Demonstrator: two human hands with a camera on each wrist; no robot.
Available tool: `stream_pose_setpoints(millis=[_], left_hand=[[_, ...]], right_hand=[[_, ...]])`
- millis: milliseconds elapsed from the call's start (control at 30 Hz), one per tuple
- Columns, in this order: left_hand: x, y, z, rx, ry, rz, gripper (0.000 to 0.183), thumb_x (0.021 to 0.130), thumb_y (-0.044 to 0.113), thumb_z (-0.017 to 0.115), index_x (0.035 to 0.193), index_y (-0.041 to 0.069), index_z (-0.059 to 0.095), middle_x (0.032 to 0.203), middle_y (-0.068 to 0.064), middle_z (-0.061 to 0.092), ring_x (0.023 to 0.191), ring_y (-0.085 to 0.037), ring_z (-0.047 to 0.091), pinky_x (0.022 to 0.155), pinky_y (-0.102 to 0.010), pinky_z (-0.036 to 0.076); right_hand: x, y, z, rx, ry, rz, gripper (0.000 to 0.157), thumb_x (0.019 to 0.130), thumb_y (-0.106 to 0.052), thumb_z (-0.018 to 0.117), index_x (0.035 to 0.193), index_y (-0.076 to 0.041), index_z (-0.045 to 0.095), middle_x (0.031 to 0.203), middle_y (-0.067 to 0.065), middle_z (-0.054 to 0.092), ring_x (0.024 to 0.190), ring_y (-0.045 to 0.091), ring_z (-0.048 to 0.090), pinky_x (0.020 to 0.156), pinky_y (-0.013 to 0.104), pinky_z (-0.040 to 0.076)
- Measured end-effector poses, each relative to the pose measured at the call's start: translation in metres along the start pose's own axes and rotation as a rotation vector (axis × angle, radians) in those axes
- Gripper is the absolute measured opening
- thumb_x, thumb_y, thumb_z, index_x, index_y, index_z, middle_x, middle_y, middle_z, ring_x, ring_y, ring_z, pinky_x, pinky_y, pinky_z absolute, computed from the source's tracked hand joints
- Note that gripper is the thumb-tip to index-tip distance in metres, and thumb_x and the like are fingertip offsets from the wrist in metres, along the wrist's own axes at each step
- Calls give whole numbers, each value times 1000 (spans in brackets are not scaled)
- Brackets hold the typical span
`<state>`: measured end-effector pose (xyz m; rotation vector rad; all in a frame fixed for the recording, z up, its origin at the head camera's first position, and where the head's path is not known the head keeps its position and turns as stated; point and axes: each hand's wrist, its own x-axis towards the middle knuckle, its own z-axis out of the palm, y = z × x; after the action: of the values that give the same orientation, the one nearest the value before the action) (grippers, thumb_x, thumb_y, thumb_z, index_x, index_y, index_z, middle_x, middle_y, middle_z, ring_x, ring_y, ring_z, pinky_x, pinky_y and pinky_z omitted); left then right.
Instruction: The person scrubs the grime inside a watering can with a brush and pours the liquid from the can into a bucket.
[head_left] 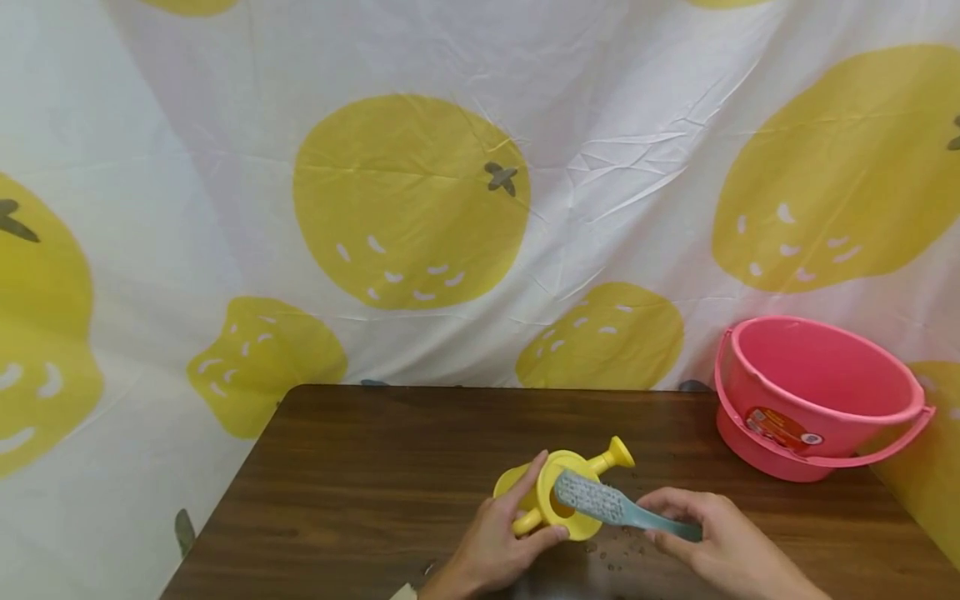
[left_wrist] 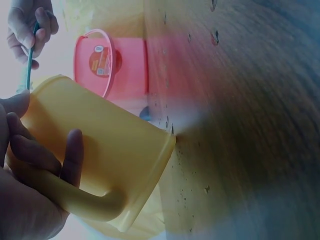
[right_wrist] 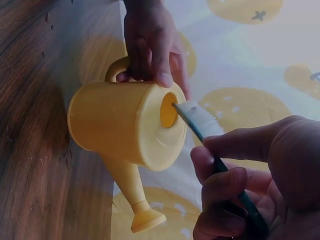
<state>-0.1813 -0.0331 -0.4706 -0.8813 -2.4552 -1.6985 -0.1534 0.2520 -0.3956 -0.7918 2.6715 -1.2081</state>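
Observation:
A yellow toy watering can [head_left: 582, 527] is tilted over the table, its round top opening facing up and its spout toward the right. My left hand [head_left: 497, 537] grips it by the handle, with fingers through the loop and the thumb at the top rim, as the left wrist view shows of the can [left_wrist: 100, 130]. My right hand [head_left: 712, 533] pinches the handle of a teal scrub brush [head_left: 600, 500]. Its bristles face up in the head view, and in the right wrist view the brush [right_wrist: 200, 117] has its head tip right at the can's opening.
A pink bucket [head_left: 810, 392] with its handle lowered stands at the table's back right. Water drops [head_left: 611, 554] dot the dark wooden table [head_left: 360, 483] beneath and beside the can. Behind the table hangs a white curtain [head_left: 600, 192] printed with yellow fruit.

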Motion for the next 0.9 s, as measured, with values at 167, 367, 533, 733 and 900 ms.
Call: stream_pose_setpoints(millis=[167,367,533,733,900], left_hand=[[0,-1,0,10,-3,8,82,89,34,75,157,32,28,52,15,43,43,10,37,44,-14,37],[1,0,-2,20,-11,0,82,89,35,75,157,32,28,52,16,44,44,10,38,46,-14,37],[2,0,-3,11,-20,-11,83,89,35,75,156,32,29,53,15,47,45,8,40,47,-15,39],[3,1,-5,-19,-23,-43,82,88,36,75,156,34,29,53,13,49,45,5,42,46,-16,39],[4,2,-6,-35,-28,-54,82,88,36,75,156,35,29,54,13,51,45,4,43,47,-16,39]], right_hand=[[3,-1,-4,-7,-57,5,24,92,-16,70,114,-7,67,85,-14,67,75,-1,55,63,23,45],[9,-8,-11,-61,-80,-42,19,92,-17,71,110,-14,70,85,-17,68,73,-1,56,63,23,47],[16,-16,-16,-102,-97,-56,16,90,-17,72,106,-18,72,79,-18,65,70,-2,55,60,22,46],[24,-21,-18,-162,-90,-86,16,86,-11,75,101,-17,73,74,-20,63,68,-3,55,61,23,47],[29,-22,-21,-196,-82,-150,17,84,-8,76,98,-17,74,75,-21,63,68,-5,55,59,22,46]])
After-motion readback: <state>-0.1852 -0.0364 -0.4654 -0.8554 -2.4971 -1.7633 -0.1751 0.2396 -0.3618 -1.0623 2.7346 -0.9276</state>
